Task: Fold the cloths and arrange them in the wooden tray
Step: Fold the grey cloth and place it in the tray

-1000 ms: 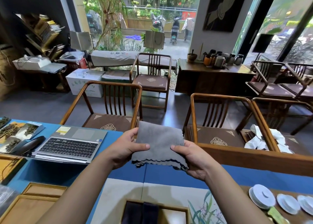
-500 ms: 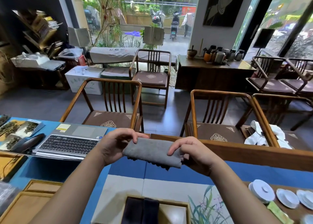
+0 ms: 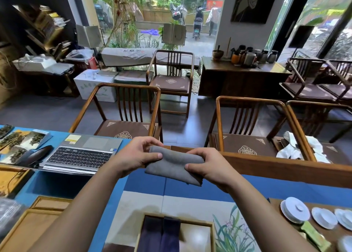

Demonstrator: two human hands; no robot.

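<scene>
A grey cloth (image 3: 172, 165), folded into a narrow band, is held in the air above the blue table mat. My left hand (image 3: 136, 156) grips its left end and my right hand (image 3: 207, 167) grips its right end. Below, at the bottom edge of the view, the wooden tray (image 3: 210, 234) holds two dark folded cloths (image 3: 160, 234) side by side in its left part; its right part shows bare wood.
A laptop (image 3: 82, 154) lies at the left with tea packets (image 3: 19, 143) beyond it. Wooden boards (image 3: 28, 225) sit at the lower left. White lidded cups and saucers (image 3: 308, 213) stand at the right. Wooden chairs (image 3: 122, 114) face the table's far edge.
The grey cloth went from an open square held up to a narrow folded band. Both hands have closed in on its ends and dropped slightly.
</scene>
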